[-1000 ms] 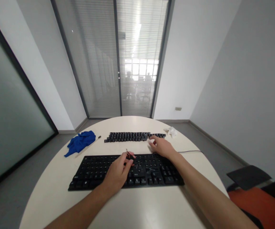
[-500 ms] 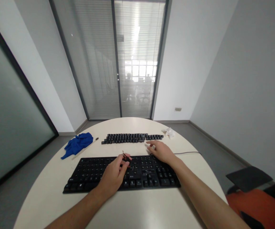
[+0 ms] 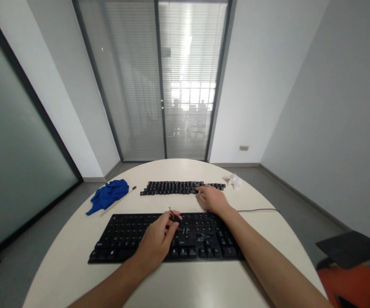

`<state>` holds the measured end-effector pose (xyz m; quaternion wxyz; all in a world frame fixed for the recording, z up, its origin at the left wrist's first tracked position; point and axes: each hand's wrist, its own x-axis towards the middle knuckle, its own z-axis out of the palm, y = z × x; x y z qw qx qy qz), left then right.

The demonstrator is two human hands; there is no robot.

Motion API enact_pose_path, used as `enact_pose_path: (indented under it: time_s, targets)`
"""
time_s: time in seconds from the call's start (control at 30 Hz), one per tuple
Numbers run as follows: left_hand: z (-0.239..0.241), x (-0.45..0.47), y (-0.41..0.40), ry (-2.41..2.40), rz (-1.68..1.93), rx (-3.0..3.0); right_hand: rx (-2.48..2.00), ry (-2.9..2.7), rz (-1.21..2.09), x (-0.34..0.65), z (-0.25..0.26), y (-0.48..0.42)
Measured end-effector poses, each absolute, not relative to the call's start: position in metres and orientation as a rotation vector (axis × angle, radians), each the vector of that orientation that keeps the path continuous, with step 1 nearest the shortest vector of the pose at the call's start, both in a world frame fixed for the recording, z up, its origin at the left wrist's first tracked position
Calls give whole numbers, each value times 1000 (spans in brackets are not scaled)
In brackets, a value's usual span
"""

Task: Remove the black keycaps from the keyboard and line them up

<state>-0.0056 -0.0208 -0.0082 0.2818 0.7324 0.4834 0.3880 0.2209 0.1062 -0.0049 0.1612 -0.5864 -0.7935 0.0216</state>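
Observation:
A black keyboard (image 3: 123,231) lies across the table, with many of its keycaps off and bare key posts showing. My left hand (image 3: 159,237) rests over its middle, fingers closed on a small, thin dark tool (image 3: 173,214) whose exact kind I cannot make out. Further back, loose black keycaps (image 3: 168,187) are laid out in rows. My right hand (image 3: 213,199) reaches to the right part of these rows, index finger stretched out and thumb apart below it. Its fingertips are at the keycaps; whether they touch one is unclear.
A crumpled blue cloth (image 3: 109,194) lies at the left, beside a thin brush (image 3: 119,201) with a dark tip. White crumpled tissue (image 3: 233,181) sits back right. The keyboard's cable (image 3: 258,210) runs off to the right. An orange and black chair (image 3: 353,278) stands right of the round table (image 3: 59,256).
My right hand has moved forward, its fingertips coming to the rows of loose keycaps. My left hand keeps its hold over the keyboard. The camera view has shifted slightly.

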Motion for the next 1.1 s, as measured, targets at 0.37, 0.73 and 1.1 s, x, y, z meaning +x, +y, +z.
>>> enact_pose_path:
  time_s: [0.37,0.73,1.1]
  targets:
    - [-9,-5,-19,1277,1028,1953,-1665,-2231,68,224,-10,108]
    - [-8,-5,-20,1275,1012,1940,-1658,-2232,78,223,-8,107]
    - [-6,-4,-20,1292,1009,1943,-1665,-2207,94,223,-8,106]
